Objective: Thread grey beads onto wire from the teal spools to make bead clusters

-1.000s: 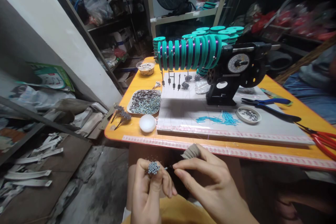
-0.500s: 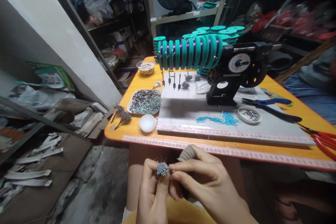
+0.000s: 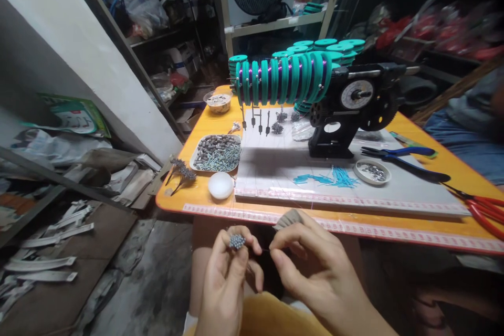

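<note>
Above my lap, my left hand point(image 3: 230, 268) is closed around a tight bundle of thin pieces point(image 3: 237, 241), whose small grey-blue round ends face me. Its other fingers are partly curled toward the right. Thumb and forefinger of my right hand point(image 3: 311, 262) are pinched on a thin dark strand point(image 3: 265, 250), which spans the small gap between the hands. What the strand is made of is too fine to tell. A ribbed grey-brown cover point(image 3: 289, 219) sits on a finger of my right hand.
A yellow table point(image 3: 173, 197) carries a black winding machine point(image 3: 333, 139) with green spools point(image 3: 283, 79). On it also lie a tray of small metal parts point(image 3: 216, 152), a white cup point(image 3: 220, 185), blue sticks point(image 3: 342, 177), a round dish point(image 3: 373, 171) and pliers point(image 3: 409, 163).
My hands have drawn apart: the right moved slightly right, the left slightly left and up with the bundle. The fingertips that met between them are now separated, with the thin strand showing.
</note>
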A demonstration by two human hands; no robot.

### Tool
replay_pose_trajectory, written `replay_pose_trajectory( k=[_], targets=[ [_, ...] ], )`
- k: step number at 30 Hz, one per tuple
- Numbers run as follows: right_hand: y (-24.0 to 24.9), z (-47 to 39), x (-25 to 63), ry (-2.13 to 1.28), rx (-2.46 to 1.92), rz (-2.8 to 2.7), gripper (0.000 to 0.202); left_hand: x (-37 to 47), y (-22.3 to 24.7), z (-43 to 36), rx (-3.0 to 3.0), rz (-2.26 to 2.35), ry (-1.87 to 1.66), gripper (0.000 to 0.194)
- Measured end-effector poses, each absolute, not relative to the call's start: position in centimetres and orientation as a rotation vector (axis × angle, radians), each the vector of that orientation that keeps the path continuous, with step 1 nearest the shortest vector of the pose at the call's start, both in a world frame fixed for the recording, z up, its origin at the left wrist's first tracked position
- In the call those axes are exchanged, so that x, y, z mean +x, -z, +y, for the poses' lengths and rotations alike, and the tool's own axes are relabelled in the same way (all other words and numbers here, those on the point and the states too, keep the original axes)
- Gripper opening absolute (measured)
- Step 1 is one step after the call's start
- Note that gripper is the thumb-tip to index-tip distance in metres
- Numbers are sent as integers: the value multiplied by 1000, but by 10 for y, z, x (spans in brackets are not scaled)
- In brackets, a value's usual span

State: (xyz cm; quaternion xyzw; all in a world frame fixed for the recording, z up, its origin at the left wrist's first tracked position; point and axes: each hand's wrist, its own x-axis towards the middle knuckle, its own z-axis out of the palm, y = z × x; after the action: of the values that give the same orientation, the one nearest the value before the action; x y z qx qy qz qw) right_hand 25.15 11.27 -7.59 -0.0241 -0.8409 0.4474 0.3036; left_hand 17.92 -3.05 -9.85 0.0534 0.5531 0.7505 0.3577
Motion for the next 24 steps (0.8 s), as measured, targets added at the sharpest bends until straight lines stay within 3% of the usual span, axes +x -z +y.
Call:
replay_pose_trajectory(
  k=[8,14,17,21,24],
  targets=[
    [87,106,244,-1833,-173,-2267,46,196,89,-23,-57,1243,-1955,64],
    [93,104,245,-1950,-175,-2287,50,203,94,-20,-45,1457,-1915,66],
    [93,103,247,-1867,-152,-2260,42,201,101,-21,-25,1460,-1956,60],
    [87,105,246,-1415,-68,-2142,17,191,112,-30,183,1413,-2016,50],
    [83,107,246,-1144,-30,-2117,14,187,115,-38,276,1343,-1998,45]
  ],
)
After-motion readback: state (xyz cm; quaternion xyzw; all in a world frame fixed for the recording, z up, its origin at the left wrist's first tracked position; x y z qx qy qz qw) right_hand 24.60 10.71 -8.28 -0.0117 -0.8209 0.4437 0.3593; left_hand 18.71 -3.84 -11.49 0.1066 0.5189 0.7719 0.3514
